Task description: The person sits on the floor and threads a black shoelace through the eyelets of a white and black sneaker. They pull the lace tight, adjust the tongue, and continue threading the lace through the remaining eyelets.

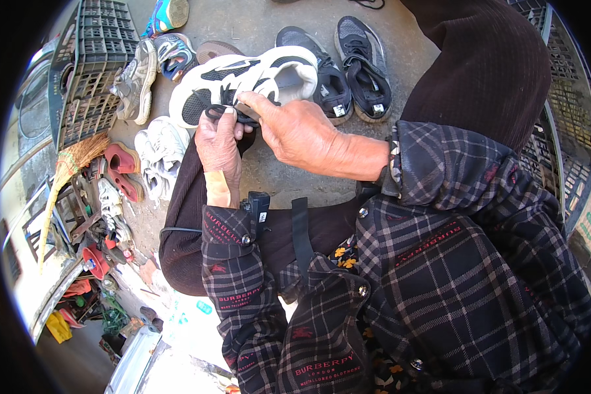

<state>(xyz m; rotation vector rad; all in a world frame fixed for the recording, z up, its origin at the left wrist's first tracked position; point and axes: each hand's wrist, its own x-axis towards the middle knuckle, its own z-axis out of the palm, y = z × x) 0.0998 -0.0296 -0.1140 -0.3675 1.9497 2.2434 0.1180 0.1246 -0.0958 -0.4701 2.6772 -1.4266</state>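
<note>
A white and black sneaker (256, 69) rests over my bent knee, its toe to the left and its opening to the right. Black shoelace (211, 113) loops stand out from its near side. My left hand (218, 146) pinches a loop between thumb and fingers. From the right, my right hand (299, 131) reaches across with its index finger on the laces, closed on the same black shoelace. Its lower fingers and the far end of the lace are partly hidden behind both hands.
Dark sneakers (363, 65) stand beyond, and white sneakers (161, 154) lie to the left with grey ones (136, 82). A plastic crate (88, 72) stands at far left beside a straw broom (69, 164). Red slippers (121, 167) lie near it. More crates (568, 98) line the right.
</note>
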